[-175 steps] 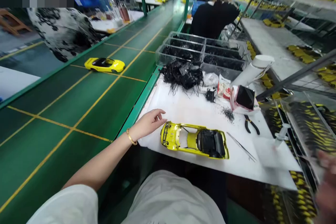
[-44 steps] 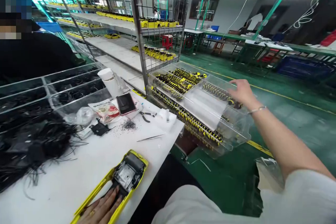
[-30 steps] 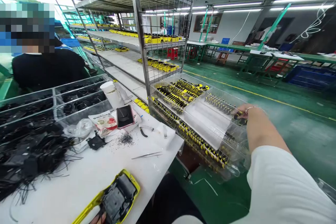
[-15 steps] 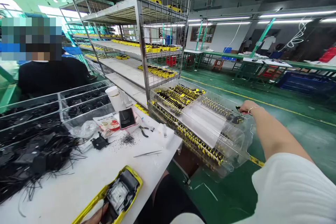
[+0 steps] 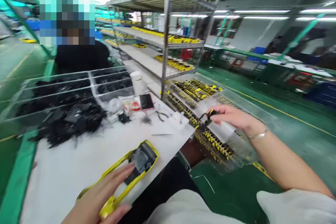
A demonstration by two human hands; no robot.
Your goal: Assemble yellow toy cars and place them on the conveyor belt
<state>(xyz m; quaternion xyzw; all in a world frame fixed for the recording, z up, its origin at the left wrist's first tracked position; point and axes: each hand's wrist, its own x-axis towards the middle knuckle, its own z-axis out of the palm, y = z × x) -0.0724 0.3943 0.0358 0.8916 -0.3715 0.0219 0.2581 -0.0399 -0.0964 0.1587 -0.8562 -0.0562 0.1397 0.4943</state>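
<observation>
A yellow car body shell [image 5: 141,159] with black parts inside lies on the white table near its front edge. Over its lower end rests my left hand [image 5: 105,194], fingers stretched along the shell and thumb at its near side. My right hand [image 5: 228,115] is raised above the clear plastic trays, its fingers pinched on a small black and yellow part [image 5: 208,117]. Rows of similar black and yellow parts [image 5: 195,89] fill the trays below. Motion blurs both hands somewhat.
Black wired parts [image 5: 76,119] are heaped by a clear divided bin [image 5: 60,96]. Pliers [image 5: 162,115], tweezers [image 5: 162,134], a phone [image 5: 146,101] and a white cup [image 5: 138,82] are on the table. Behind stand a metal rack [image 5: 168,24] and a seated person [image 5: 81,56].
My right hand has come back from the trays' far right side, towards the table, with the small part. My left hand now shows more fully over the shell. The view has shifted left.
</observation>
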